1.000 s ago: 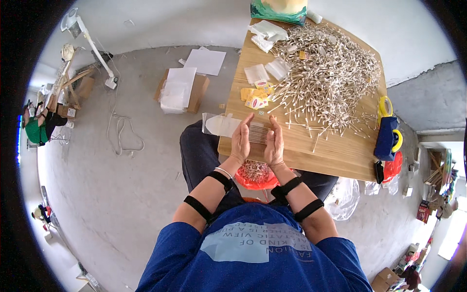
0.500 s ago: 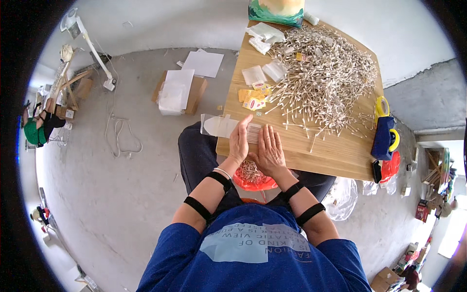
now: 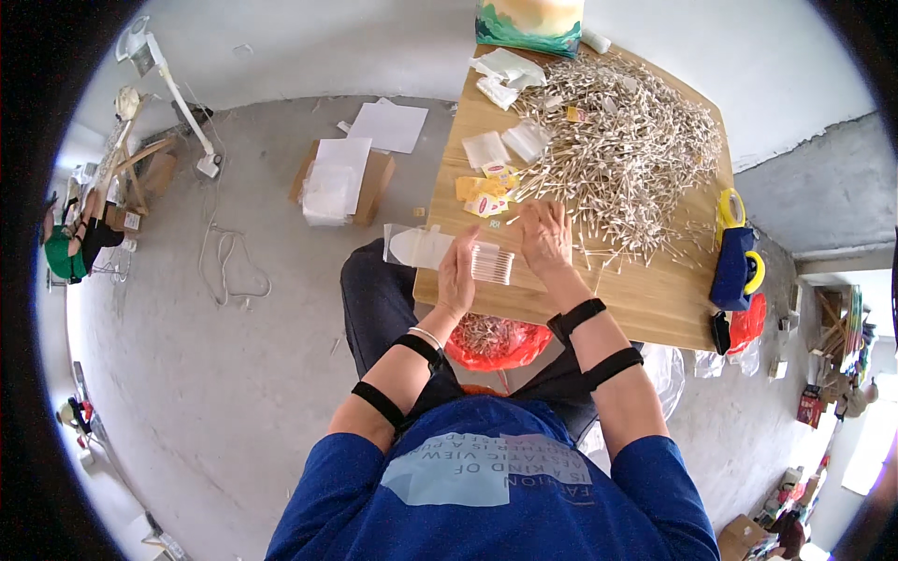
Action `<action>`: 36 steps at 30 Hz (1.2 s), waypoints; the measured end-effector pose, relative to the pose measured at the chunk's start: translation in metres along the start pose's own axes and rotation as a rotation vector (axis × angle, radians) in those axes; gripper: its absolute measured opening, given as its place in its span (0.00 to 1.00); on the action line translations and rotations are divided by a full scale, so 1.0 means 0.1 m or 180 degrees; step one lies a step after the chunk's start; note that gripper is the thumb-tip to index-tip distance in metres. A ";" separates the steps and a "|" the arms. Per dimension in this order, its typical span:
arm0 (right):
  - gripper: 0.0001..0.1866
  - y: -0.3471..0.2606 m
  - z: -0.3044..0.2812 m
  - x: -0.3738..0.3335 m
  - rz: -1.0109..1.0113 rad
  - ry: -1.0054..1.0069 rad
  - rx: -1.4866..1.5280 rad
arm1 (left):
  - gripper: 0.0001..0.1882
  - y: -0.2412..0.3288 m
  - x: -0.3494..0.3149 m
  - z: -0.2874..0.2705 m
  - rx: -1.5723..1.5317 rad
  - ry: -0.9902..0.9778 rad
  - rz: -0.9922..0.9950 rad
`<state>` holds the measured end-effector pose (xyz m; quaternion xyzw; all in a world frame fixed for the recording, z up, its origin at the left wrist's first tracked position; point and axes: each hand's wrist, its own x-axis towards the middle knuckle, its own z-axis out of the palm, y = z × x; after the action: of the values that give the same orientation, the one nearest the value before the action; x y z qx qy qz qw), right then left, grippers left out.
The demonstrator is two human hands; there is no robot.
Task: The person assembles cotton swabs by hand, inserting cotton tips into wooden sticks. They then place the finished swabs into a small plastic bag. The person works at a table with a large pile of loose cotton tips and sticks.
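Observation:
My left hand (image 3: 456,278) is closed on a clear plastic bag (image 3: 400,245) with a white card inside, at the table's near left edge. A neat row of cotton swabs (image 3: 493,264) sticks out of the bag on the right side of that hand. My right hand (image 3: 546,236) is at the near left fringe of a big heap of loose cotton swabs (image 3: 631,150). Its fingers are bent down and together. One swab's white tip (image 3: 514,221) shows just left of them; whatever the fingers hold is hidden.
Yellow and white card packets (image 3: 485,194) and clear bags (image 3: 485,150) lie left of the heap. A blue tape dispenser (image 3: 734,266) stands at the table's right edge. Below the near edge, a red bag (image 3: 496,344) holds more swabs. Cardboard and white sheets (image 3: 339,173) lie on the floor.
My right hand has lifted off the row of swabs and moved up and right to the heap, its straight fingers now bent. My left hand stays at the bag.

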<state>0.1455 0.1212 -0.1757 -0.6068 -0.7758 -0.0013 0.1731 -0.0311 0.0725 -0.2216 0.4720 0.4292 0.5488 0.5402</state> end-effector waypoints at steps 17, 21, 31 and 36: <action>0.08 -0.39 0.07 0.01 -0.0221 -0.0686 -0.0026 | 0.29 0.00 0.00 0.05 -0.0123 0.0278 0.0186; 0.11 -0.42 0.08 -0.11 0.0024 -0.0651 0.0422 | 0.29 -0.02 -0.01 0.03 -0.0052 0.0309 0.0105; 0.18 -0.38 0.15 -0.52 0.0351 -0.0115 0.0937 | 0.30 0.11 0.02 0.03 0.0486 0.0037 0.0342; 0.13 -0.30 0.19 -0.58 0.0944 0.0580 0.2285 | 0.30 0.01 0.02 0.02 0.0140 0.0055 0.0283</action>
<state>0.1239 0.0626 -0.2030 -0.6105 -0.6123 0.2412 0.4406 -0.0296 0.0743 -0.2198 0.4977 0.4244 0.5667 0.5011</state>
